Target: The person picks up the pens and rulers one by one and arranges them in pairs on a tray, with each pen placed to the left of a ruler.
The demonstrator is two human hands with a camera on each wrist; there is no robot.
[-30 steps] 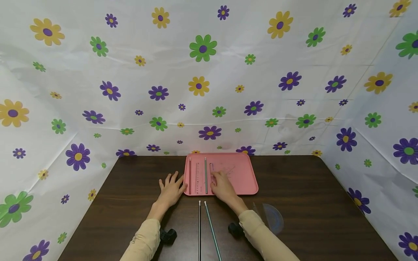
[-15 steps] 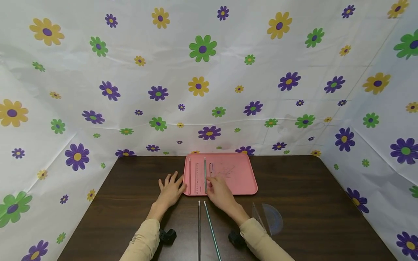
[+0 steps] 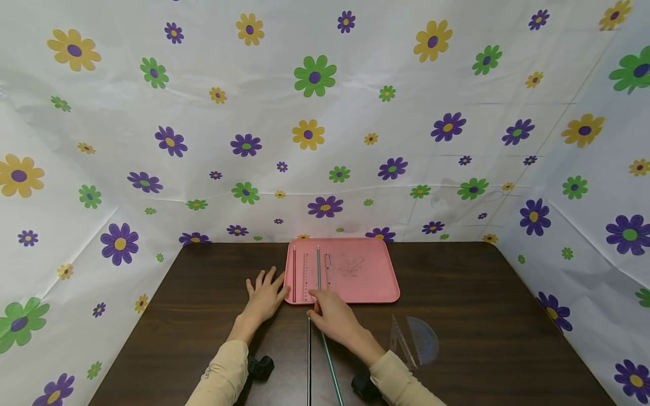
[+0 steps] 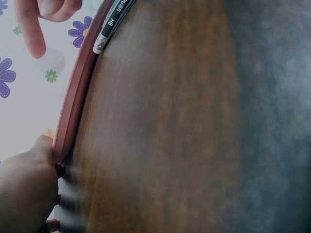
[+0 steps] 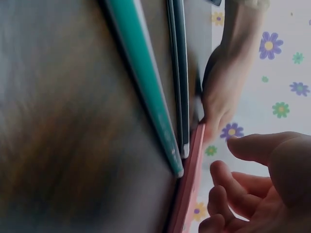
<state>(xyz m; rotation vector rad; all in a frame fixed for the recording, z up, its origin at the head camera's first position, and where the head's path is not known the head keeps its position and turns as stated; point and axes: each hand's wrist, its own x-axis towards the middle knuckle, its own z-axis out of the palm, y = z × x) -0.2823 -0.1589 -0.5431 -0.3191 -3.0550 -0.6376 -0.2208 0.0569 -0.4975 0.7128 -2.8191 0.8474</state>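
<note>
My left hand (image 3: 264,296) rests at the left edge of a pink tray (image 3: 376,282), thumb on the rim and fingers spread. Over the tray's front edge hovers my right hand (image 3: 335,318), thumb and forefinger apart with nothing between them; the right wrist view shows the other fingers loosely bent. Below it on the table, a black pencil (image 3: 309,361) and a green pencil (image 3: 331,361) point their white eraser ends at the tray. Inside the tray, side by side, lie a red pencil (image 3: 294,273), a clear ruler (image 3: 306,270), another green pencil (image 3: 319,265) and a narrow ruler-like strip (image 3: 328,270).
To the right of my right forearm, a clear set square (image 3: 398,341) and a clear protractor (image 3: 424,341) lie on the dark wooden table (image 3: 482,316). Black camera mounts (image 3: 261,367) sit at the wrists. A flowered sheet (image 3: 457,169) hangs behind the table.
My right hand has left the strip at the tray's middle and come back toward me and leftward, to the pencils' eraser ends. My left hand stays in place.
</note>
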